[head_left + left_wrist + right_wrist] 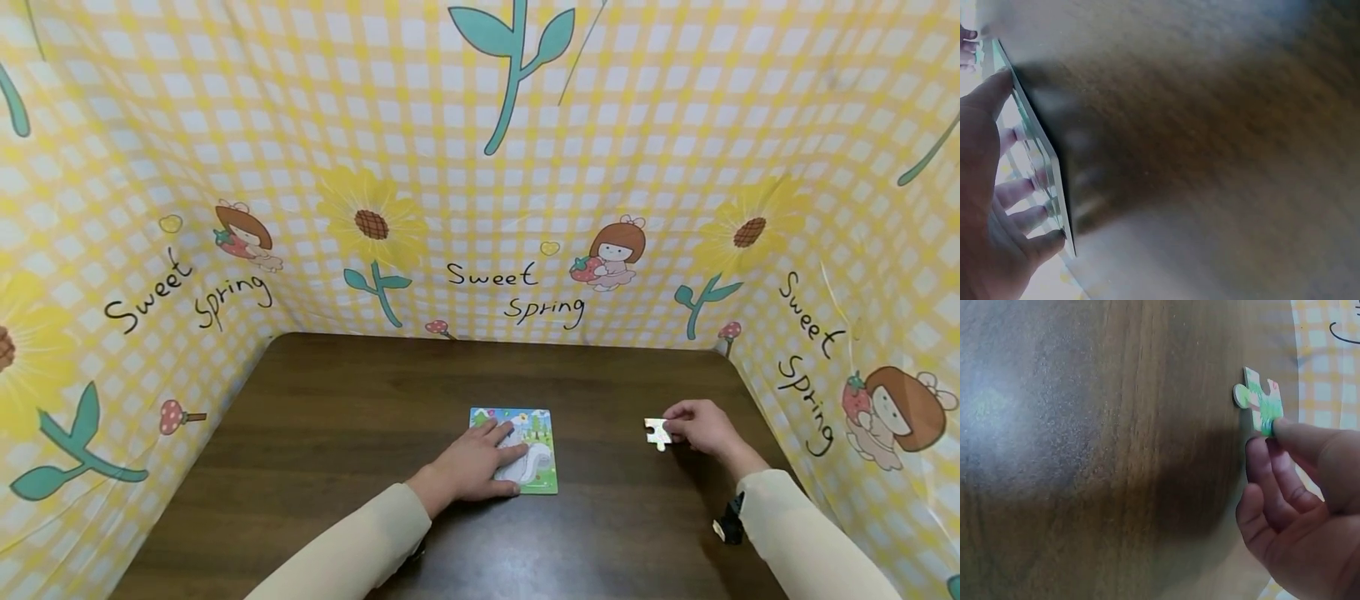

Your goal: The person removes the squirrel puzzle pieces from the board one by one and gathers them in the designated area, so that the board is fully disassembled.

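A small jigsaw board [542,433] with a colourful garden picture and a pale grey area lies flat on the table. My left hand [476,462] rests on its left part with the fingers spread, covering some of the picture; the left wrist view has the board's edge [1054,169] beside the thumb and fingertips. Off to the right, my right hand [703,425] pinches a jigsaw piece [657,433] by one side between thumb and fingers. Green and pink print shows on that piece [1263,403] in the right wrist view, along with a round knob and a notch.
The dark brown wooden table [345,408] has rounded far corners. A yellow checked cloth [480,192] with flowers and lettering hangs around its back and both sides. A dark device [729,521] sits at the right wrist.
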Demonstrator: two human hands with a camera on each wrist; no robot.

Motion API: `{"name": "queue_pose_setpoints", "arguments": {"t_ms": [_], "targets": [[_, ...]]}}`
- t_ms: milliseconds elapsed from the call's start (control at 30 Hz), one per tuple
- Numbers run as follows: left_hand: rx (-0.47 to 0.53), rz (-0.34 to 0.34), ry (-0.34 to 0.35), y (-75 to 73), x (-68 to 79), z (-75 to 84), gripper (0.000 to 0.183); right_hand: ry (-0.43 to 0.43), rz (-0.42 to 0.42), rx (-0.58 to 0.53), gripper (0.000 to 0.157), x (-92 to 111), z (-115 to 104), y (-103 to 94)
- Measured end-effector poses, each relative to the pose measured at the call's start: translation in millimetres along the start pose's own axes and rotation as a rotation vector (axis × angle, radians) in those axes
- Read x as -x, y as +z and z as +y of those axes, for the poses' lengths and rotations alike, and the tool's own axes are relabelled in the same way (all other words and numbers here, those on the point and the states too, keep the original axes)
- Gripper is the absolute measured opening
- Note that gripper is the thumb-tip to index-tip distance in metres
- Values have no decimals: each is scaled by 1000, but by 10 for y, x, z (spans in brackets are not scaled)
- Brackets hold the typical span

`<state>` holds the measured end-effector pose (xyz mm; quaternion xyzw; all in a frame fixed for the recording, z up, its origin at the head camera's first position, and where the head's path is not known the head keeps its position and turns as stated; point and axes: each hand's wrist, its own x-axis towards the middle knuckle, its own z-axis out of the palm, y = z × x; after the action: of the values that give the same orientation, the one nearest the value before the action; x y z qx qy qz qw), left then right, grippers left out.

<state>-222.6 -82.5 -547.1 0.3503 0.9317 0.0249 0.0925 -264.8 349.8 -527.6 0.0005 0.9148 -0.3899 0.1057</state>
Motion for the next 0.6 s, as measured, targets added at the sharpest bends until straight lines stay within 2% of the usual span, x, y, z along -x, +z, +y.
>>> {"name": "queue_pose_setpoints", "arguments": {"t_ms": [267,500,600], "targets": [[-1,13,-1,-31,-12,22,70,-33,17,187,11,-49,-32,-17],[-15,35,13,-32,24,32,68,-57,21,263,9,-77,-13,-3],[-12,65,19,-27,68,4,68,-67,20,278,9,-83,-15,8]]}}
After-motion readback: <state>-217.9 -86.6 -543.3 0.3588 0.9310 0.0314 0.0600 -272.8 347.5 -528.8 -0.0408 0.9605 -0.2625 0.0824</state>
